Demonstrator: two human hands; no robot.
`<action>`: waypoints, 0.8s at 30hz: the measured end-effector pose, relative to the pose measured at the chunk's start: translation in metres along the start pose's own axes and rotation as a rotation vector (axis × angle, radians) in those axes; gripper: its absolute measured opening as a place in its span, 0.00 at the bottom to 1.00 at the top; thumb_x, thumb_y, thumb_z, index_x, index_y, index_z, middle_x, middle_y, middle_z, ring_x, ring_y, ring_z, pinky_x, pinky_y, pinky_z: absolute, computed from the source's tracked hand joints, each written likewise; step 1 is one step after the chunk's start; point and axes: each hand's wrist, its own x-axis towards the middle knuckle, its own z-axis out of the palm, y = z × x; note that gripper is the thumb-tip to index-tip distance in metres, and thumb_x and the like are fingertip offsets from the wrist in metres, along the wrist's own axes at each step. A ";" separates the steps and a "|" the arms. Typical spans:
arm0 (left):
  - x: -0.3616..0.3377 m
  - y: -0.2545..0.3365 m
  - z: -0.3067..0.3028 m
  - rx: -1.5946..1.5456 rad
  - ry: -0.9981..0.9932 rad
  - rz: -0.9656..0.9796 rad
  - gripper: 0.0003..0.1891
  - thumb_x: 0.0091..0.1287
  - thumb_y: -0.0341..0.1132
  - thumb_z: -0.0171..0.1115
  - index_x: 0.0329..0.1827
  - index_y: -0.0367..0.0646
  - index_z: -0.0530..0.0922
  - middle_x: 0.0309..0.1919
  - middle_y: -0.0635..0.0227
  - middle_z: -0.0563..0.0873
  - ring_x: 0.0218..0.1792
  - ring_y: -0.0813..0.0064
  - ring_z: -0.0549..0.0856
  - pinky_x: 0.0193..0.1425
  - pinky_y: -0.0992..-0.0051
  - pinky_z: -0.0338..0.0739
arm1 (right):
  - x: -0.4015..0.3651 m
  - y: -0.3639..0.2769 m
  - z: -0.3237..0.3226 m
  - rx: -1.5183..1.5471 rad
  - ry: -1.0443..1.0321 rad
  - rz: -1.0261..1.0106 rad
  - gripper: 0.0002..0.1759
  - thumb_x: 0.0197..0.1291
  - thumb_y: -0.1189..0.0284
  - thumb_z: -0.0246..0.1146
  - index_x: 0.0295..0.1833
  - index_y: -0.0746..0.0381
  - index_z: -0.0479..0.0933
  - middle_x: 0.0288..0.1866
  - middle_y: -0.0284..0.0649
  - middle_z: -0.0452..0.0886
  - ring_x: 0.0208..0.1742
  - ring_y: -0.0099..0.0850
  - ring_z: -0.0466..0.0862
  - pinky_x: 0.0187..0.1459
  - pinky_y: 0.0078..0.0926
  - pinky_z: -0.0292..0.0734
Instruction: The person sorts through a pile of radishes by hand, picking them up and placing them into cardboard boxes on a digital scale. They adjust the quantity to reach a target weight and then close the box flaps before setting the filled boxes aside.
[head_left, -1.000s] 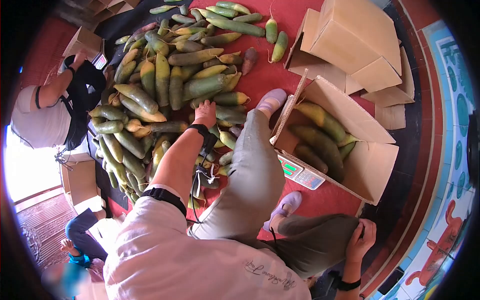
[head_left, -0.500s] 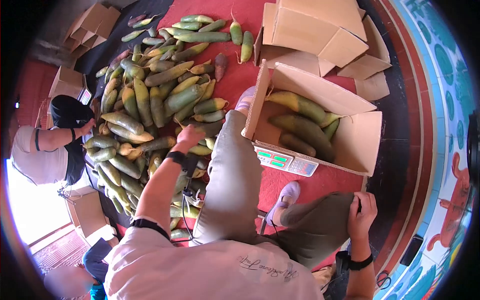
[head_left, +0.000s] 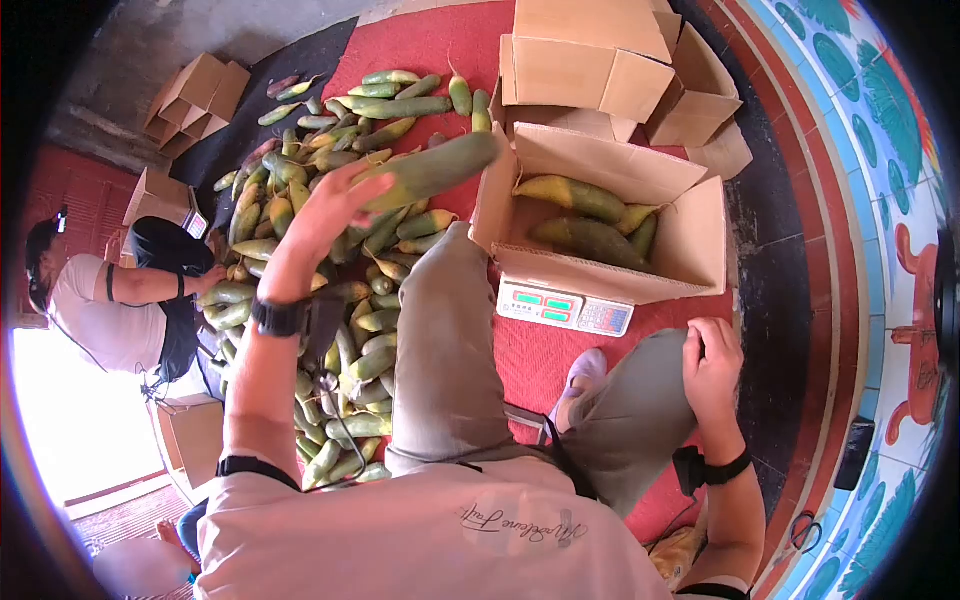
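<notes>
The left hand (head_left: 332, 212) grips 1 radish (head_left: 440, 168), well apart from the loosely open right hand (head_left: 714, 364).

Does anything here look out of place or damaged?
A reddish-brown vegetable near the far edge of the pile looks odd among mostly green ones; whether it is damaged, I cannot tell. Otherwise nothing stands out: the green vegetable in the left hand shows no obvious damage.

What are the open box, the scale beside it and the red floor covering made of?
Open box: likely corrugated cardboard, matt; plain brown, creased flaps.
Scale: front panel looks like smooth plastic, whitish around the lit displays; painted metal possible.
Red floor covering: probably carpet, dull and textured; fibre unclear.
</notes>
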 end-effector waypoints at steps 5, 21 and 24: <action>0.051 0.032 0.074 0.217 -0.555 0.125 0.28 0.62 0.53 0.63 0.51 0.35 0.78 0.40 0.65 0.81 0.35 0.79 0.78 0.38 0.76 0.75 | -0.006 0.001 0.001 -0.021 0.030 -0.024 0.04 0.53 0.80 0.60 0.36 0.64 0.75 0.31 0.44 0.78 0.35 0.44 0.79 0.37 0.40 0.75; 0.034 -0.035 0.019 0.137 -0.306 0.224 0.19 0.69 0.42 0.58 0.56 0.39 0.77 0.42 0.71 0.84 0.43 0.81 0.82 0.44 0.77 0.75 | -0.018 0.013 -0.004 -0.024 0.016 -0.015 0.04 0.58 0.79 0.58 0.39 0.66 0.76 0.35 0.47 0.79 0.37 0.45 0.80 0.40 0.39 0.75; 0.047 -0.149 -0.013 0.375 -0.275 0.309 0.17 0.70 0.41 0.56 0.52 0.37 0.79 0.40 0.68 0.85 0.41 0.80 0.82 0.44 0.76 0.75 | -0.017 0.011 -0.005 -0.032 -0.023 0.006 0.04 0.59 0.80 0.57 0.39 0.67 0.76 0.35 0.47 0.79 0.37 0.45 0.80 0.40 0.38 0.75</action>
